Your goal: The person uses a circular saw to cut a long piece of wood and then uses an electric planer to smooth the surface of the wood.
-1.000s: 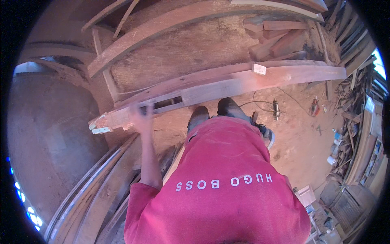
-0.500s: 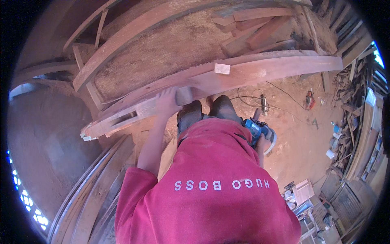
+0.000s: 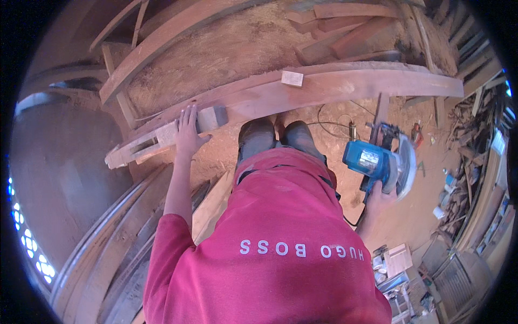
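Dusty reddish floor underlies a curved beam, left hand splayed across it, right hand wrapped round a blue saw.

Left grip: spread flat on the curved timber beam.
Right grip: closed around the handle of a blue power saw, well apart from the left grip.
Dark-ended block: on the beam, just right of the left grip.
Slot: in the beam, left of the left grip.
Pale block: on the beam, between the two grips, farther from the wearer.
Boards: lower left of the left grip.
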Action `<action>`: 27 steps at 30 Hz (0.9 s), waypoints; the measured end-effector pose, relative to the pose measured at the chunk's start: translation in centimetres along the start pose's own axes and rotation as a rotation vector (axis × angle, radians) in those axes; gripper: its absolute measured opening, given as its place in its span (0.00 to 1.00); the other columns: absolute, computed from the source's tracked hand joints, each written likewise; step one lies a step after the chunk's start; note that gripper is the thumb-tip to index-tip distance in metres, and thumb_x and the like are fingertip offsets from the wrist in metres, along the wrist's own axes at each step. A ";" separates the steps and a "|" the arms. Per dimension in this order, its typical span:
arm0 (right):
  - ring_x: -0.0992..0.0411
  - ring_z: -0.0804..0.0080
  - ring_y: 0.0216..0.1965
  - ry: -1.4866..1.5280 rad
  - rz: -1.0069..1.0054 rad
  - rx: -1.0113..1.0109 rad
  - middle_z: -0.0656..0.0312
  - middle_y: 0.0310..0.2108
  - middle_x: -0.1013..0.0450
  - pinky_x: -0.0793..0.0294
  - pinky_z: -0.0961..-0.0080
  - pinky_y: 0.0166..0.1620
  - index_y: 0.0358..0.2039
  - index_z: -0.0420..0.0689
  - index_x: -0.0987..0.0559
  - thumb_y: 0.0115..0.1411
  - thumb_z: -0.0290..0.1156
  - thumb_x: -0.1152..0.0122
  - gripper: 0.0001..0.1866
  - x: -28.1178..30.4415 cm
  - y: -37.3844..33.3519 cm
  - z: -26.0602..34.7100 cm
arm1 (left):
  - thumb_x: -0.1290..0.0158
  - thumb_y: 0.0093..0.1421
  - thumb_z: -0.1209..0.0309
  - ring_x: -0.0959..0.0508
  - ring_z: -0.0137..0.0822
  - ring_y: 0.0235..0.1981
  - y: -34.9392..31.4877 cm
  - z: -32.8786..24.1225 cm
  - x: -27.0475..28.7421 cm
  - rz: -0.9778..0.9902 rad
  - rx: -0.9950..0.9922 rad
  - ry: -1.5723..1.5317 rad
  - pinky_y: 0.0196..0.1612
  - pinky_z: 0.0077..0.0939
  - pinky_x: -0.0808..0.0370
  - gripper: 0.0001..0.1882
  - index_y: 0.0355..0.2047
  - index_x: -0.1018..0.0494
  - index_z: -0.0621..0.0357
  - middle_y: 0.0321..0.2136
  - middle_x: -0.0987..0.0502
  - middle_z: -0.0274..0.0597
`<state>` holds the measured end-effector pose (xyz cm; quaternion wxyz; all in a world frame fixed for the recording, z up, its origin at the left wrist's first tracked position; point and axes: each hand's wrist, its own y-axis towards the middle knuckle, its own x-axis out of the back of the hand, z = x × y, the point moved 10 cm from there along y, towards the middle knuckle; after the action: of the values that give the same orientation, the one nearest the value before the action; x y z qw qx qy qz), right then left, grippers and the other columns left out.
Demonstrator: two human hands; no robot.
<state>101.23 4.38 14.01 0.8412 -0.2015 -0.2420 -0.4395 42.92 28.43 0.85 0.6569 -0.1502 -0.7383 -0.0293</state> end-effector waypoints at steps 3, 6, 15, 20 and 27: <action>0.24 0.71 0.36 -0.067 0.135 0.226 0.58 0.35 0.21 0.25 0.72 0.43 0.44 0.34 0.20 0.49 0.24 0.40 0.19 -3.2 -0.2 6.0 | 0.29 0.45 0.58 0.33 0.55 0.61 -3.8 -0.2 2.3 -0.215 0.156 -0.069 0.65 0.48 0.38 0.52 0.67 0.43 0.58 0.61 0.33 0.53; 0.23 0.68 0.35 -0.149 0.371 0.417 0.55 0.33 0.21 0.25 0.70 0.43 0.43 0.35 0.20 0.47 0.25 0.39 0.20 -8.5 -1.1 12.0 | 0.34 0.53 0.59 0.32 0.56 0.60 -9.9 1.0 1.2 -0.397 0.384 -0.347 0.63 0.47 0.37 0.43 0.65 0.40 0.62 0.59 0.32 0.56; 0.19 0.57 0.39 -0.097 1.279 0.821 0.48 0.34 0.20 0.23 0.66 0.46 0.43 0.38 0.18 0.44 0.29 0.33 0.23 -27.7 -12.2 21.6 | 0.39 0.59 0.59 0.30 0.54 0.57 -16.5 -8.9 3.4 -0.571 0.743 -1.080 0.61 0.45 0.34 0.34 0.61 0.35 0.64 0.56 0.30 0.58; 0.20 0.55 0.38 -0.199 1.563 1.035 0.45 0.34 0.20 0.23 0.66 0.46 0.44 0.36 0.19 0.45 0.31 0.32 0.24 -32.5 -18.3 21.7 | 0.38 0.58 0.55 0.29 0.53 0.58 -17.1 -11.9 6.8 -0.612 0.824 -0.825 0.62 0.44 0.34 0.37 0.61 0.35 0.65 0.55 0.28 0.59; 0.18 0.53 0.37 -0.200 1.618 1.153 0.43 0.33 0.20 0.22 0.65 0.42 0.44 0.35 0.19 0.47 0.33 0.31 0.23 -36.3 -18.1 19.0 | 0.44 0.66 0.52 0.21 0.40 0.42 -18.3 -8.1 -7.0 -0.834 1.356 -1.255 0.47 0.34 0.24 0.32 0.54 0.30 0.72 0.40 0.20 0.51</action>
<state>63.73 28.53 10.37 0.8325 0.0971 -0.2779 0.4693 46.60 7.73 -2.04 0.0345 0.5361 -0.8045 0.2533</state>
